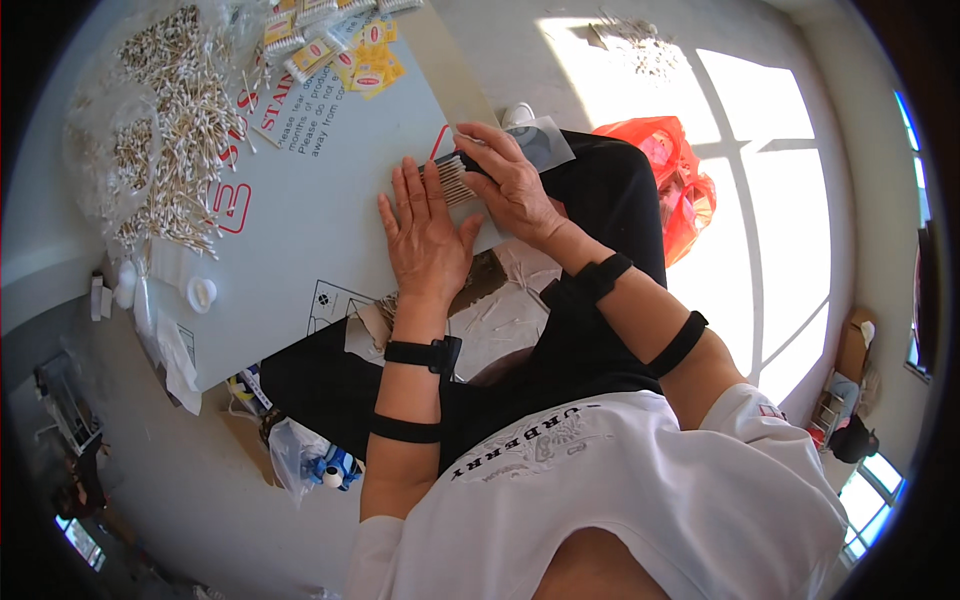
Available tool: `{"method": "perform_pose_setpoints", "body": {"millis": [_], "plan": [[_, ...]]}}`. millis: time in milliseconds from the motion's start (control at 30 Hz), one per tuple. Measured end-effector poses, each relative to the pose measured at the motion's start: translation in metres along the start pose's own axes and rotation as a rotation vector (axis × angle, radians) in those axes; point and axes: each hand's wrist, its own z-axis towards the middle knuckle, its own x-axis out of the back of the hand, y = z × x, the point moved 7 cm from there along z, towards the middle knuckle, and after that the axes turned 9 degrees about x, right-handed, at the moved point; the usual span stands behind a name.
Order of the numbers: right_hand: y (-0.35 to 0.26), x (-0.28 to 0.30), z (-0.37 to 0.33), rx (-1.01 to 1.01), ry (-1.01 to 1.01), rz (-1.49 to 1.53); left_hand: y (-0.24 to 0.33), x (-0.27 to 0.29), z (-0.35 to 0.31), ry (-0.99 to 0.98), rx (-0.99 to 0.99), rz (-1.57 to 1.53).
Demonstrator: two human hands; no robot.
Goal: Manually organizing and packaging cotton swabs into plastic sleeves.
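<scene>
A neat row of cotton swabs [455, 183] lies side by side near the table's edge, between my two hands. My left hand [428, 240] rests flat with its fingers stretched out, the fingertips at the left end of the row. From the other side, my right hand [512, 187] reaches over with bent, spread fingers, its thumb side touching the right end of the swabs. Part of a dark surface shows under the row. Next to my right hand, a clear plastic sheet [542, 143] juts past the table edge.
A large heap of loose swabs [150, 140] in clear plastic covers the table's left. Yellow-labelled swab packets [365, 65] lie at the back. A small round white container [201, 293] stands near the left edge. A red plastic bag [680, 185] is at right; fallen swabs [505, 310] lie below.
</scene>
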Motion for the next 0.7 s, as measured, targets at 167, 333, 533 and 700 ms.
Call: {"method": "perform_pose_setpoints", "body": {"millis": [167, 333, 533, 700], "plan": [[0.008, -0.016, -0.006, -0.221, 0.244, 0.433, 0.001, -0.001, 0.002, -0.007, 0.01, -0.009], [0.011, -0.025, -0.004, -0.192, 0.206, 0.436, 0.005, -0.001, 0.004, -0.014, 0.013, 0.034], [0.015, 0.033, 0.003, -0.321, 0.151, -0.189, 0.004, 0.0, 0.001, -0.047, 0.02, -0.051], [0.008, 0.009, 0.017, -0.214, -0.381, -0.646, 0.005, -0.002, 0.003, -0.005, 0.011, -0.026]]}}
